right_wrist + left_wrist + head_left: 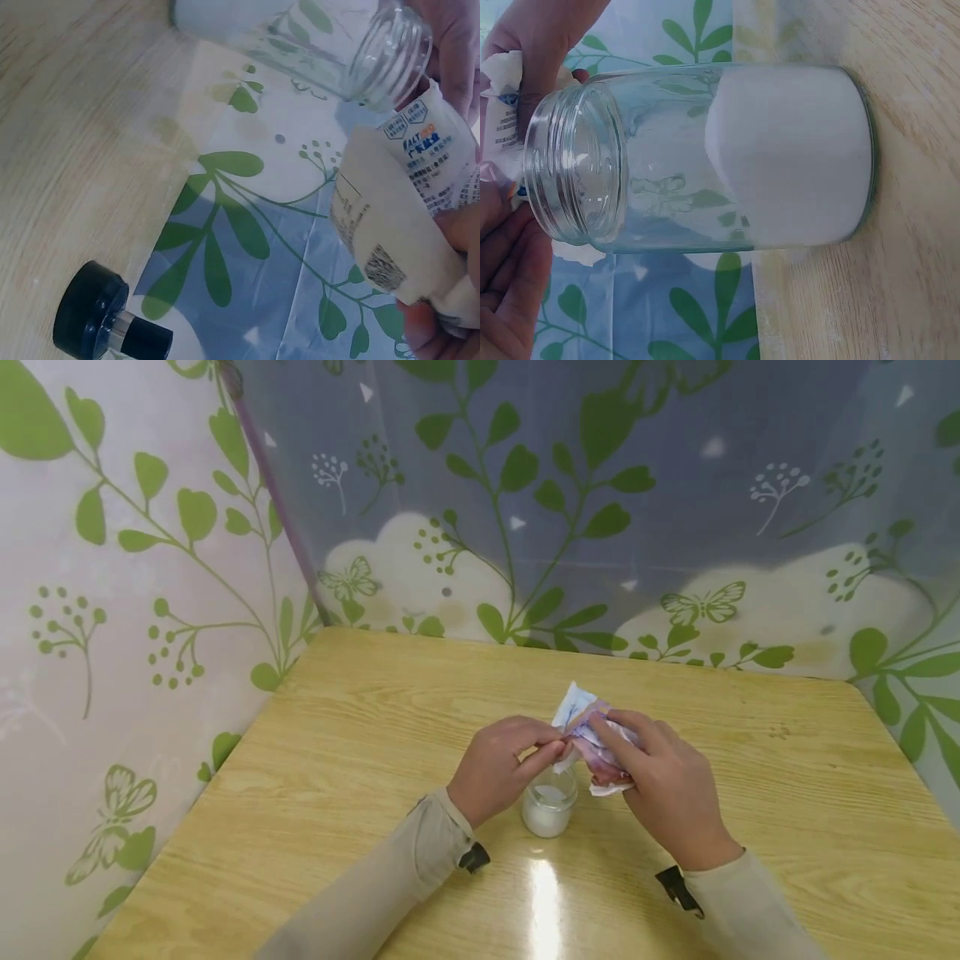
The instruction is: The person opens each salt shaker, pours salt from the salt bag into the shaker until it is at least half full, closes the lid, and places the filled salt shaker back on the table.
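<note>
A glass jar (549,814) stands upright on the table, part filled with fine white grains (795,157). Just above its mouth, a crumpled soft salt packet (603,760), printed in blue and purple, is held in both hands. My left hand (498,768) pinches the packet's edge between thumb and forefinger. On the packet's other side, my right hand (671,781) grips its body. Printed panels of the packet (390,217) show in the right wrist view, close beside the jar's threaded neck (390,60). Whether grains are falling cannot be seen.
A black lid-like piece with a narrower stem (94,311) lies on the wooden table (360,718), seen in the right wrist view. Leaf-patterned curtains (480,510) close off the back and left sides of the table.
</note>
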Demonstrator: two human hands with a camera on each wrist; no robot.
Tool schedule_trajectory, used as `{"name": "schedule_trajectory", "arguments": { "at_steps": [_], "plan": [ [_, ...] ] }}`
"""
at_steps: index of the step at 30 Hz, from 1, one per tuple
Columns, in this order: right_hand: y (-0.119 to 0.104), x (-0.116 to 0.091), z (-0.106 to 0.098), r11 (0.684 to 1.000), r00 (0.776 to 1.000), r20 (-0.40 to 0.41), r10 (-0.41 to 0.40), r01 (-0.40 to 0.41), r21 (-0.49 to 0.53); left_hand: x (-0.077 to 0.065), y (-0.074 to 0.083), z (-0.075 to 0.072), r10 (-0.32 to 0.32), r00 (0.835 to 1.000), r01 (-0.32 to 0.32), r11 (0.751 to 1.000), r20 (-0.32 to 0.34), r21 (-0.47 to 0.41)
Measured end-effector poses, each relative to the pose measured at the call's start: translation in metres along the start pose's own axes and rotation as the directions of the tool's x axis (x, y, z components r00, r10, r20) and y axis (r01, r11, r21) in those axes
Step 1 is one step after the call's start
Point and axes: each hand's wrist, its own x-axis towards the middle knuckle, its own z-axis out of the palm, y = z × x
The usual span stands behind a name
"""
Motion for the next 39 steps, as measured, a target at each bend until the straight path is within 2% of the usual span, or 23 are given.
{"name": "schedule_trajectory", "arguments": {
  "at_steps": [4,9,12,16,19,33,39],
  "plan": [
    [0.0,-0.001,0.001,0.999,0.997,-0.063,-0.04,0.04,0.001,0.0,-0.001,0.0,-0.016,1.0,0.017,0.999,0.022,-0.029],
    [0.002,0.0,0.003,0.996,0.983,-0.164,-0.083,0.083,-0.007,0.001,-0.003,-0.002,-0.016,0.999,0.019,0.996,0.027,-0.091],
    [0.004,0.0,0.002,0.995,0.974,-0.201,-0.101,0.097,-0.028,0.002,-0.005,-0.004,-0.083,0.995,0.089,0.988,0.054,-0.123],
    [0.006,-0.002,0.002,0.992,0.964,-0.234,-0.125,0.116,-0.055,0.003,-0.005,-0.006,-0.204,0.975,0.216,0.961,0.086,-0.17],
    [0.007,-0.002,0.002,0.99,0.96,-0.241,-0.14,0.129,-0.061,0.002,-0.006,-0.006,-0.245,0.966,0.258,0.943,0.086,-0.209],
    [0.007,0.003,-0.001,0.983,0.948,-0.263,-0.181,0.171,-0.063,0.002,-0.003,-0.01,-0.252,0.966,0.26,0.932,0.066,-0.253],
    [0.007,0.004,-0.002,0.981,0.937,-0.288,-0.195,0.185,-0.063,0.003,-0.001,-0.011,-0.233,0.971,0.241,0.94,0.063,-0.24]
  ]
}}
